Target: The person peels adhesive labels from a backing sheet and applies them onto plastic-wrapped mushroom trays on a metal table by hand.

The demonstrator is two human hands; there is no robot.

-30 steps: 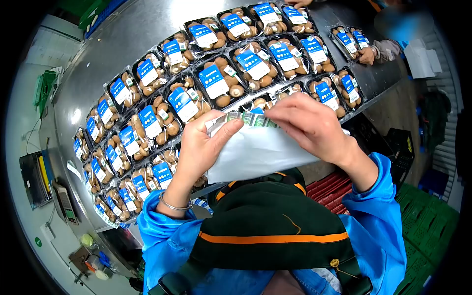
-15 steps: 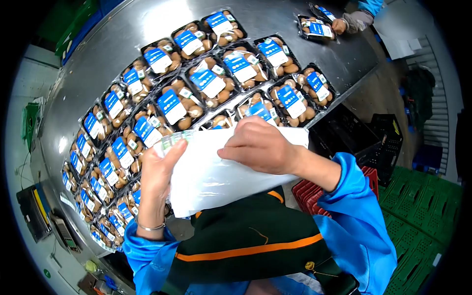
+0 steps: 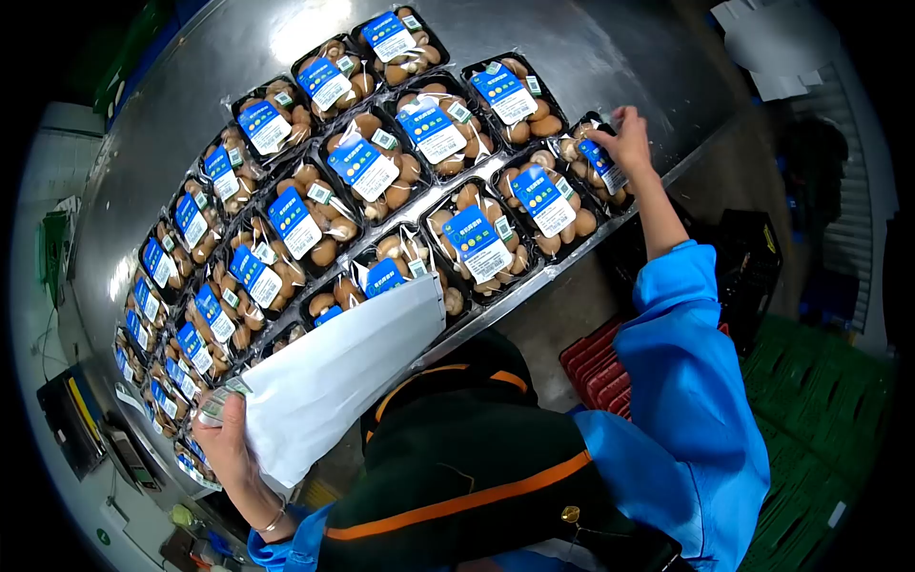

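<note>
Head view | left hand (image 3: 231,450) grips white sheet (image 3: 348,357) | right hand (image 3: 629,145) half-open at tray (image 3: 602,172) | shiny metal table (image 3: 596,62), green crates (image 3: 805,419)

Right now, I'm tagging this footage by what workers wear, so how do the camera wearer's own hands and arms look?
The left hand and right hand are both bare, without gloves. A thin, silver-coloured metal bangle circles the left wrist; the right wrist is unadorned. Loose, bright blue, slightly shiny fabric sleeves cover both arms, ending short of the wrists.
</note>
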